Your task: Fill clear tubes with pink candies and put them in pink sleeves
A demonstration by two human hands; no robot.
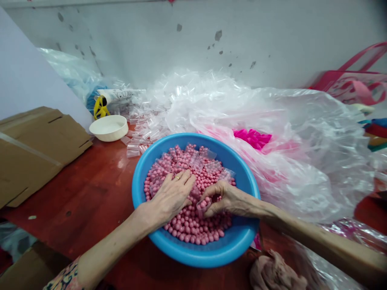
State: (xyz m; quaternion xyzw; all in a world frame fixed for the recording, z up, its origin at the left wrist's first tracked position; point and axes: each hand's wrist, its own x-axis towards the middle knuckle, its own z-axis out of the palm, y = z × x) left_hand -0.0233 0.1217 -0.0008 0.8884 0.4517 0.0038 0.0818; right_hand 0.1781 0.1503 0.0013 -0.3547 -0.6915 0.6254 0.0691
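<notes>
A blue basin (250, 183) full of pink beads (193, 231) stands in front of me. Several small clear plastic tubes (213, 166) lie among the beads, some with beads inside. My left hand (172, 195) rests palm down on the beads, fingers stretched out, a ring on one of them. Whatever is under that palm is hidden. In the basin's right half, my right hand (219, 197) pinches a clear tube (204, 203) with pink beads in it, between thumb and fingers.
Loose clear tubes (139, 139) are heaped behind the basin, beside a white dish (109, 128). Flattened cardboard (39, 149) is at left. Clear plastic sheeting (302, 161) with bright pink pieces (253, 138) covers the right. A crumpled cloth (276, 272) lies in front.
</notes>
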